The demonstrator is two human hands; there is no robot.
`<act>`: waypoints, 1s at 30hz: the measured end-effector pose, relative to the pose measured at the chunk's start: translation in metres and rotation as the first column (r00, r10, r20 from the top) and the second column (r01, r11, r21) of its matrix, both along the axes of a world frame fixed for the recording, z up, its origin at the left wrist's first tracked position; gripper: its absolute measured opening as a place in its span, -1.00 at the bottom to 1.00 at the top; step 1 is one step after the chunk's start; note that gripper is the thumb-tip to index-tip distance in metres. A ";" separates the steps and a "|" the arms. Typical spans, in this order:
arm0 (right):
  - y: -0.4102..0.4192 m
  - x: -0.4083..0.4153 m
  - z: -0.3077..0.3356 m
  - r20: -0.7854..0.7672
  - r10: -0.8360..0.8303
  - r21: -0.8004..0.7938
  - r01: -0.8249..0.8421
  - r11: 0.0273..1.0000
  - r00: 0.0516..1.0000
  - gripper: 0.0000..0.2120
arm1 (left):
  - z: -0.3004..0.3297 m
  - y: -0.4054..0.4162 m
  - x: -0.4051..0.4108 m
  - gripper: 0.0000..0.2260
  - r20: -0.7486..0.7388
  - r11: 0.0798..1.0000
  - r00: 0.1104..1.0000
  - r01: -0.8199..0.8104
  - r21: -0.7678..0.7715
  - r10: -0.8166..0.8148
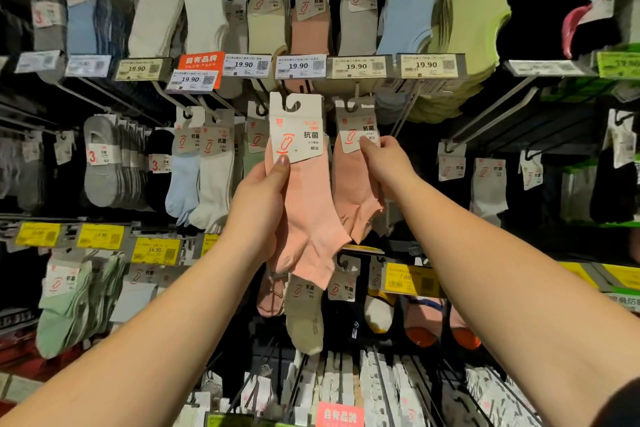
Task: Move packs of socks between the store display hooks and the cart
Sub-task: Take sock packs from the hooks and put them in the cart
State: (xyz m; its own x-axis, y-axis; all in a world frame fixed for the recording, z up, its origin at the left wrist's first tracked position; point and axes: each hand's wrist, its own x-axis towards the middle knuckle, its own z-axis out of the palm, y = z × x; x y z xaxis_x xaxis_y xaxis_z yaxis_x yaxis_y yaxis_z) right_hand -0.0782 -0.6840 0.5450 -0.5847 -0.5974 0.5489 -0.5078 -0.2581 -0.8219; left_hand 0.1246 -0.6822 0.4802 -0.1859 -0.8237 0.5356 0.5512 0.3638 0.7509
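Pink sock pack [304, 204] is gripped by the left hand [258, 198], thumb on its card, before the display hooks [349, 107]; the right hand [384, 163] pinches a second pink pack [355, 191] hanging there.

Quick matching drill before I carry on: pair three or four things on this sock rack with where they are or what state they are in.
Things:
1. left hand
2. right hand
3. green socks
4. orange tag

States:
A. upper right of the rack
B. holds the front pink pack
C. pinches the label of the hanging pink pack
D. among the white price labels, upper row

Pairs: 1-B, 2-C, 3-A, 4-D
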 end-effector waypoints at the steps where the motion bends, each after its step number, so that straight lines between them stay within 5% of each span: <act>1: -0.002 -0.002 -0.001 -0.003 -0.016 0.007 0.016 1.000 1.000 -0.58 | 0.000 0.001 -0.001 -0.86 -0.005 1.000 1.000 0.004 0.000 -0.004; 9: -0.005 -0.012 -0.010 -0.084 -0.132 0.088 0.139 0.986 0.988 -0.41 | -0.003 0.002 -0.002 -0.87 -0.012 1.000 1.000 0.026 -0.003 -0.026; 13: 0.007 -0.007 -0.019 -0.151 -0.291 -0.062 0.285 0.957 0.945 -0.46 | -0.005 0.003 -0.002 -0.87 0.004 1.000 1.000 0.024 -0.003 -0.024; 16: 0.032 0.018 -0.029 -0.204 -0.144 -0.191 0.105 0.976 0.968 -0.78 | -0.008 0.002 -0.003 -0.86 0.029 1.000 0.999 0.024 -0.006 -0.024; 22: 0.061 0.056 -0.056 -0.168 0.286 -0.031 -0.295 0.955 0.943 -0.74 | -0.011 0.006 -0.020 -0.82 0.016 0.990 0.991 0.136 -0.030 -0.136; 26: 0.056 0.050 -0.055 -0.115 0.307 -0.065 -0.316 0.947 0.945 -0.72 | -0.009 0.004 -0.032 -0.82 0.089 0.987 0.985 0.152 -0.045 -0.148; 30: 0.049 0.033 -0.040 -0.090 0.287 -0.123 -0.296 0.947 0.954 -0.77 | -0.002 -0.001 -0.041 -0.78 0.322 0.993 0.946 0.005 -0.115 0.032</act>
